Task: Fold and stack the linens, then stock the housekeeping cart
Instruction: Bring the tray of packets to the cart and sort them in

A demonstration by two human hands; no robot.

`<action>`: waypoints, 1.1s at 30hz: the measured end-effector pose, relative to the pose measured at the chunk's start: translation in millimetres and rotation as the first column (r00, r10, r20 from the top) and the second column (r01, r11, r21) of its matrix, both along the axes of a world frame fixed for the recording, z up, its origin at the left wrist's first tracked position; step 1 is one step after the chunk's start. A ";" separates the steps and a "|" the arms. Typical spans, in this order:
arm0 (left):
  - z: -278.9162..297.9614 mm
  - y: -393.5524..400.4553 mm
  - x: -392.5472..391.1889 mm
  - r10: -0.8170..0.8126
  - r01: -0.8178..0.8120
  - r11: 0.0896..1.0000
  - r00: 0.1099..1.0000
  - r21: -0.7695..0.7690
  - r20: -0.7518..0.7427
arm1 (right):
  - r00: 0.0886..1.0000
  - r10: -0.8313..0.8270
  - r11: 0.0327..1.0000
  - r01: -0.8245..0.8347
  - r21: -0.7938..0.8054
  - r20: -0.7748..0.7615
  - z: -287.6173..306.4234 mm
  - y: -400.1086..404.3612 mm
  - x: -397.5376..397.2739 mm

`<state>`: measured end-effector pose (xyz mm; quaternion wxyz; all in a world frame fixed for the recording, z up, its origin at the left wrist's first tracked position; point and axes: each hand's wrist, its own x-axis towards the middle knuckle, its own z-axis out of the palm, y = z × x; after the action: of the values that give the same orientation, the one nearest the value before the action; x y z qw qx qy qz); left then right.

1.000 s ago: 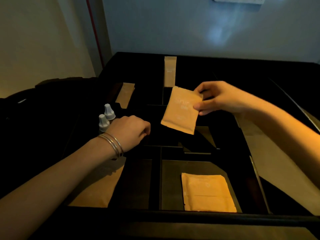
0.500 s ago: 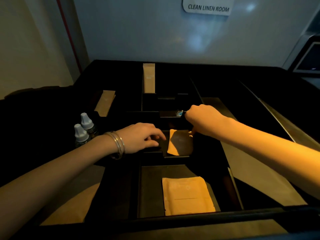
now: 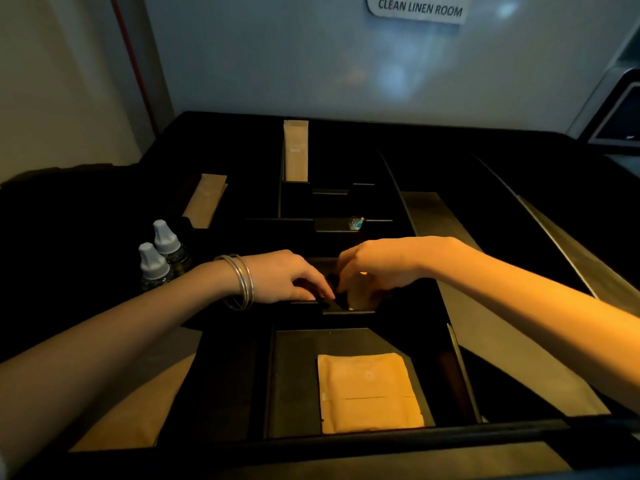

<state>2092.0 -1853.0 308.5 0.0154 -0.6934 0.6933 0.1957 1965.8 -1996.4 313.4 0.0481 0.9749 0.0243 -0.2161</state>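
A black divided organiser tray [image 3: 381,441] on the cart fills the view. My right hand [image 3: 381,268] reaches down into its small middle compartment, fingers curled over a tan paper packet [image 3: 362,296] that is mostly hidden beneath them. My left hand [image 3: 287,278], with bangles at the wrist, rests on the divider just left of that compartment, its fingertips touching the edge beside the packet. A larger tan packet [image 3: 369,393] lies flat in the front compartment.
Two small bottles with white caps [image 3: 157,254] stand at the tray's left. A tall tan packet [image 3: 295,150] stands at the back and a slim one [image 3: 206,200] lies left of it. A small blue-and-clear item [image 3: 356,223] sits on a middle divider. The wall carries a "Clean Linen Room" sign [image 3: 419,10].
My right hand has brought the tan packet down from mid-air into the middle compartment and now covers it. My left hand has slid right to the compartment's edge.
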 end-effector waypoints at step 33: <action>0.2 11.4 17.7 0.182 -0.173 0.901 0.983 -0.398 -0.014 | 0.855 -0.281 0.778 -0.064 0.625 0.437 58.3 29.1 -30.7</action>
<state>2109.7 -1841.6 308.7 -0.1357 -0.7445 0.6522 0.0432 1935.1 -1967.3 371.7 -0.2825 0.9568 0.0217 0.0657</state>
